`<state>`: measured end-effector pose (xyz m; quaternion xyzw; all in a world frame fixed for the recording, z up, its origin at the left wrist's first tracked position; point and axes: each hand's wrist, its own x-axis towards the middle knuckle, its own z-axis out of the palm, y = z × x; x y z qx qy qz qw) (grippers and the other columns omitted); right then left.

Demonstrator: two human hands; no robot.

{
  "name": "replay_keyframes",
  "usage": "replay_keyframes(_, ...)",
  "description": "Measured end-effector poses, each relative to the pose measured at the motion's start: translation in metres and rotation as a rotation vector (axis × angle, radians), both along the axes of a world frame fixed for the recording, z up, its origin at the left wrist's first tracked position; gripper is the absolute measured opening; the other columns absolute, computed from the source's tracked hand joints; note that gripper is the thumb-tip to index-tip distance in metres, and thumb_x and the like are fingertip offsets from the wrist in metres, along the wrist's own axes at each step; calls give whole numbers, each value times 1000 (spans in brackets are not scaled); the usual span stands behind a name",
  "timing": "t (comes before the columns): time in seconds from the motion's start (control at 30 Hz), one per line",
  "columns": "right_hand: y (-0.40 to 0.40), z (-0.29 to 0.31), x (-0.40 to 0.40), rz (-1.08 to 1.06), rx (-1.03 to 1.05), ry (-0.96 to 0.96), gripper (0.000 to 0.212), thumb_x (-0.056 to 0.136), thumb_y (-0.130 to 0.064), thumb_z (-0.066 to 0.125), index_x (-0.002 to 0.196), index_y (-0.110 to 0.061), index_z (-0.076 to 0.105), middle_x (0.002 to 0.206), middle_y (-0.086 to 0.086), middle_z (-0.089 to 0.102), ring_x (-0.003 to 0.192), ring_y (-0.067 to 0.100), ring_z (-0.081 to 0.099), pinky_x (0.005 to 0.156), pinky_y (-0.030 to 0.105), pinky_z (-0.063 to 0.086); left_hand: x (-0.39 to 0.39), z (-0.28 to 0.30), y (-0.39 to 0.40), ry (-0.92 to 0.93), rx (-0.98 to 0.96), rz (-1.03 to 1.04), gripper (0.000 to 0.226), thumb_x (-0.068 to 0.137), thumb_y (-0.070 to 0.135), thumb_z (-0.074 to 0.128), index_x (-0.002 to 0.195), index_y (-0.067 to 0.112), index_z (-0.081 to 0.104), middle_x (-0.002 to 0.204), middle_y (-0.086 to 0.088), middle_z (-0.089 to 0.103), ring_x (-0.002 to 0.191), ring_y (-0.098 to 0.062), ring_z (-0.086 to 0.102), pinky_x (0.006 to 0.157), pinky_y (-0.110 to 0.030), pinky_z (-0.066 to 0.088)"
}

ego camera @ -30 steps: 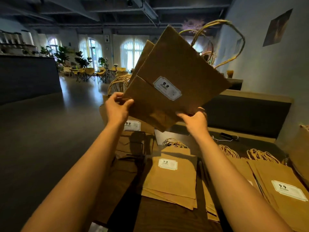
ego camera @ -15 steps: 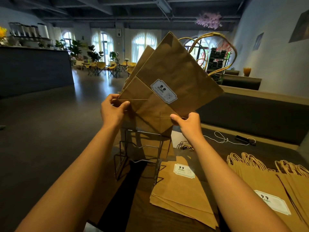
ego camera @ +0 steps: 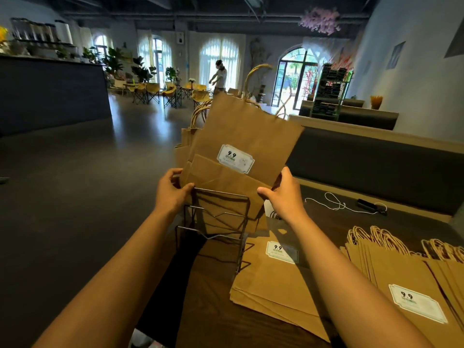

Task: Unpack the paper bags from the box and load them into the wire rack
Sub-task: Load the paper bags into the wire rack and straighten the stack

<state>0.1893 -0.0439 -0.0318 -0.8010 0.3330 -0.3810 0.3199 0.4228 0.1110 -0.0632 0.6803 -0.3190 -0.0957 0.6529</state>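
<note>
I hold a small stack of flat brown paper bags [ego camera: 248, 139] upright, their lower end sunk into the back slot of a black wire rack [ego camera: 213, 222] on the dark wooden table [ego camera: 208, 317]. A white "9.9" label faces me and twisted paper handles stick up behind. My left hand [ego camera: 172, 190] grips the bags' left edge at the rack's top wire. My right hand [ego camera: 282, 194] grips the right edge, thumb in front. The rack's front slots hold nothing.
More flat bags lie on the table: one pile [ego camera: 278, 285] just right of the rack, a bigger pile [ego camera: 406, 277] at the far right. A white cable [ego camera: 334, 204] and a dark bench [ego camera: 371, 169] lie behind. A person [ego camera: 219, 76] stands far off among yellow chairs.
Both hands have lowered the tilted stack from above the rack, turned it upright and brought its bottom down into the rack's back slot. The head has turned, showing more of the room.
</note>
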Motion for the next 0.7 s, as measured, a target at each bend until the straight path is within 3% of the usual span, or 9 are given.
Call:
replay_keyframes(0.1, -1, -20, 1, -7, 20, 40, 55, 82, -18, 84, 123, -24, 47, 114, -1, 67, 83, 7, 66, 66, 16, 51, 3, -15, 2, 9, 19, 39, 41, 91, 21, 74, 126, 21, 54, 120, -2, 56, 97, -14, 59, 70, -27, 52)
replay_keyframes(0.2, 1, -33, 2, -36, 36, 9, 68, 81, -17, 84, 135, -23, 42, 108, 0, 68, 82, 7, 67, 65, 16, 51, 7, -28, 4, 68, 64, 38, 43, 93, 30, 71, 130, 23, 50, 127, -7, 54, 109, -22, 57, 73, -26, 51)
replay_keyframes(0.3, 0, -41, 6, -93, 18, -24, 84, 78, -17, 86, 146, -19, 37, 94, -9, 60, 81, 10, 67, 72, 21, 56, 7, -38, 5, 104, 107, 14, 42, 99, 30, 63, 137, 20, 48, 132, -7, 54, 114, -23, 57, 80, -29, 50)
replay_keyframes(0.4, -3, -50, 11, -105, -1, -18, 86, 81, -25, 84, 149, -21, 32, 117, -2, 58, 104, 14, 65, 90, 36, 59, -4, -39, 2, 166, 141, -74, 35, 107, 30, 45, 140, 19, 49, 121, 1, 59, 98, -8, 59, 76, -22, 45)
replay_keyframes(0.5, -5, -62, 19, -98, -33, 142, 85, 91, -34, 73, 155, -21, 18, 156, 8, 31, 143, 29, 36, 112, 48, 43, -6, -43, -2, 256, 153, -171, 37, 110, 34, 33, 142, 26, 48, 119, 6, 62, 107, -12, 62, 74, -22, 43)
replay_keyframes(0.57, -4, -70, 21, -34, 33, 183, 88, 94, -34, 68, 156, -27, 6, 162, 8, 25, 147, 31, 31, 114, 52, 39, -4, -46, -1, 316, 150, -225, 38, 110, 31, 33, 146, 28, 42, 124, 1, 63, 108, -14, 64, 75, -25, 46)
replay_keyframes(0.63, -2, -76, 23, -10, 80, 169, 95, 93, -31, 71, 154, -37, 0, 160, 5, 35, 142, 30, 42, 110, 53, 45, 0, -48, 1, 334, 170, -287, 49, 108, 29, 38, 155, 26, 28, 139, -5, 58, 103, -10, 64, 72, -23, 49)
replay_keyframes(0.7, -2, -79, 25, -47, 135, 123, 99, 87, -30, 78, 152, -38, 4, 149, 1, 51, 131, 27, 55, 101, 52, 52, 3, -49, 0, 361, 193, -310, 64, 105, 28, 43, 161, 26, 12, 152, -10, 46, 112, -16, 62, 72, -24, 52)
